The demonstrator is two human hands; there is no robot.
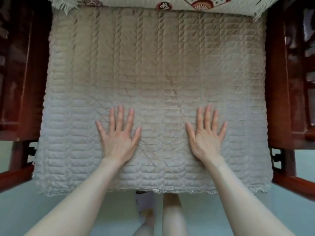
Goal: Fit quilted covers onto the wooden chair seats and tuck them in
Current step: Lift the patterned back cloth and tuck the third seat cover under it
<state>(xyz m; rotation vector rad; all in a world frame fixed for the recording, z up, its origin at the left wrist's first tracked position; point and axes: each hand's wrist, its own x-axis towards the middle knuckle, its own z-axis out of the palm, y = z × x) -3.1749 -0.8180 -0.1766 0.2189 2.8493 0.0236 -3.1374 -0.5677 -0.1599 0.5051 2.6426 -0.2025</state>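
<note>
— Bare forearms (76, 193) stretch up from the bottom corners, with the person's legs (172, 215) between them over a pale floor (25, 210). What is the surface?
— It's the beige quilted cover (153, 65), lying flat over the seat of the wooden chair (27, 82), between its dark red arms. Its frayed front edge hangs just past the seat's front. A patterned, fringed cloth (153, 2) overlaps its far edge.
— And the hands?
— Both the left hand (117, 138) and the right hand (207, 138) lie palm down on the cover's near half. Their fingers are straight and spread, gripping nothing, and the hands are well apart.
</note>
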